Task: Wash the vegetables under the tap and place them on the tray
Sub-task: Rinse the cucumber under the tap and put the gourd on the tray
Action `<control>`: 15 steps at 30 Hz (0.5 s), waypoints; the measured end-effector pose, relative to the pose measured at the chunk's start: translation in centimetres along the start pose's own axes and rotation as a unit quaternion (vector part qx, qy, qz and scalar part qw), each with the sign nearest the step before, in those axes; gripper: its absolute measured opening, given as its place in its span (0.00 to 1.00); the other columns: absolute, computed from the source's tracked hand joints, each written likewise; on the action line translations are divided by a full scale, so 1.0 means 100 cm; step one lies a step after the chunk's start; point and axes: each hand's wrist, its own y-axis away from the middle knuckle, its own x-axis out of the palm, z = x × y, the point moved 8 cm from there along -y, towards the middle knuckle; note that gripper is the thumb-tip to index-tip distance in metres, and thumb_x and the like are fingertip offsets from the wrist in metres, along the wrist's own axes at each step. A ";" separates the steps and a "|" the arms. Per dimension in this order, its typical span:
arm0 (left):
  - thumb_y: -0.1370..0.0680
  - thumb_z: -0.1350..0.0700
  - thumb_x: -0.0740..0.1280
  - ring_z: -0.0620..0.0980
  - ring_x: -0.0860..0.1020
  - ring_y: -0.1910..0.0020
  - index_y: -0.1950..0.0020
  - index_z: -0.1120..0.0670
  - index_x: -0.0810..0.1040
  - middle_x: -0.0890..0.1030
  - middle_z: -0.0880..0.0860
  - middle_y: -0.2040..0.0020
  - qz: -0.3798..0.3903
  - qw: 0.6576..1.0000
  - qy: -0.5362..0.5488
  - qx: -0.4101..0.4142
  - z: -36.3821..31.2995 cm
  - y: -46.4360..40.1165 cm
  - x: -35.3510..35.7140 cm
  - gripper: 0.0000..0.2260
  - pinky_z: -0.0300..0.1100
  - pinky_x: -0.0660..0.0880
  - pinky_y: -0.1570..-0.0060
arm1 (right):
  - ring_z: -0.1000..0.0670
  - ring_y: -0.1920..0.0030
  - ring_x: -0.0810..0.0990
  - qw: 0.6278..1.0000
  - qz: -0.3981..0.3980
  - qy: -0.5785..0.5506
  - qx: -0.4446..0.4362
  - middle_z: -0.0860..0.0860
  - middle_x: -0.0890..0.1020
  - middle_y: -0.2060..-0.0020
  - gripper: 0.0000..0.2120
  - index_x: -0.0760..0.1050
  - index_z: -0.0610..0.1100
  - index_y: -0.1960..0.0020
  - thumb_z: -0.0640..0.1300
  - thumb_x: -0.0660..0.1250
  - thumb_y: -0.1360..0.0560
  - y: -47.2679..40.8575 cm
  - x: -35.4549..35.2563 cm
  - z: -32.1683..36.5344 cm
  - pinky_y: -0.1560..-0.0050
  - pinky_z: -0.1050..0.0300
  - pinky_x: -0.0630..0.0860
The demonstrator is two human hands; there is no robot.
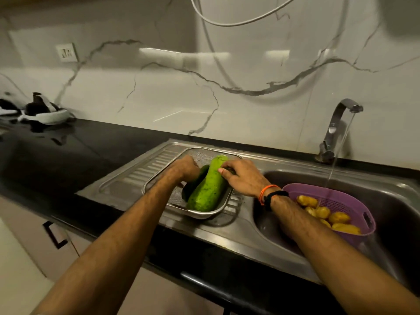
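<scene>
Gourd point(208, 186), long, smooth and pale green, lies in the steel mesh tray point(223, 201) on the ribbed drainboard point(145, 171), its long axis running from the tray's near edge up toward the far right corner, a darker vegetable point(196, 180) just beside it. Left hand point(184, 168) curls by the dark one, its grip unclear; right hand point(242, 178) grips the gourd's far end. In the sink point(397, 201) to the right, tap point(336, 130) water falls into a purple perforated basket point(354, 201) of yellow potatoes point(338, 218).

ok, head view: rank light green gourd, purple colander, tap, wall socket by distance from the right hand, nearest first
1. Light green gourd: in the steel tray on the drainboard, under the right hand, whose fingers touch it.
2. Purple colander: in the sink, to the hand's right, holding potatoes.
3. Tap: behind the sink, far right, running.
4. Wall socket: far left, up on the backsplash.
</scene>
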 end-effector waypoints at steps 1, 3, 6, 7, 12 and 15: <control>0.22 0.63 0.61 0.57 0.80 0.44 0.40 0.59 0.81 0.82 0.59 0.43 0.005 1.000 0.001 0.000 0.003 -0.001 0.003 0.14 0.54 0.81 0.48 | 0.45 0.44 0.78 1.000 0.002 -0.003 0.000 0.45 0.83 0.45 0.15 0.80 0.42 0.41 0.50 0.62 0.19 0.001 0.000 0.000 0.43 0.54 0.72; 0.22 0.64 0.61 0.56 0.81 0.44 0.39 0.58 0.81 0.82 0.59 0.43 0.002 1.000 0.014 0.008 0.005 -0.004 0.005 0.14 0.53 0.82 0.50 | 0.45 0.43 0.79 1.000 0.006 -0.009 0.002 0.45 0.82 0.44 0.15 0.80 0.42 0.40 0.50 0.63 0.19 0.002 0.000 -0.001 0.41 0.53 0.73; 0.21 0.64 0.63 0.55 0.80 0.44 0.38 0.57 0.81 0.82 0.57 0.43 -0.002 1.000 0.015 0.022 0.002 -0.002 0.004 0.14 0.50 0.82 0.50 | 0.45 0.42 0.78 1.000 0.004 -0.018 0.005 0.46 0.82 0.43 0.15 0.79 0.42 0.39 0.49 0.63 0.19 0.004 -0.001 -0.001 0.39 0.52 0.73; 0.22 0.63 0.65 0.55 0.80 0.44 0.37 0.57 0.81 0.82 0.57 0.42 -0.009 0.999 0.014 0.028 0.000 -0.002 0.002 0.14 0.49 0.81 0.51 | 0.45 0.42 0.78 1.000 0.000 -0.026 0.008 0.46 0.82 0.43 0.15 0.79 0.42 0.39 0.49 0.64 0.20 0.004 -0.001 -0.002 0.38 0.51 0.73; 0.24 0.61 0.71 0.55 0.77 0.37 0.33 0.58 0.76 0.78 0.56 0.35 -0.050 0.995 0.049 0.068 -0.028 -0.001 -0.008 0.20 0.49 0.76 0.38 | 0.50 0.43 0.80 0.995 -0.045 -0.081 0.040 0.48 0.82 0.43 0.16 0.78 0.44 0.37 0.49 0.68 0.22 0.010 -0.020 -0.018 0.42 0.59 0.74; 0.25 0.58 0.73 0.51 0.77 0.37 0.32 0.56 0.75 0.78 0.54 0.35 -0.097 0.986 0.072 0.118 -0.062 0.006 -0.011 0.22 0.42 0.73 0.39 | 0.54 0.45 0.80 0.991 -0.071 -0.094 0.059 0.50 0.83 0.44 0.15 0.79 0.45 0.39 0.48 0.71 0.24 0.019 -0.043 -0.037 0.43 0.62 0.73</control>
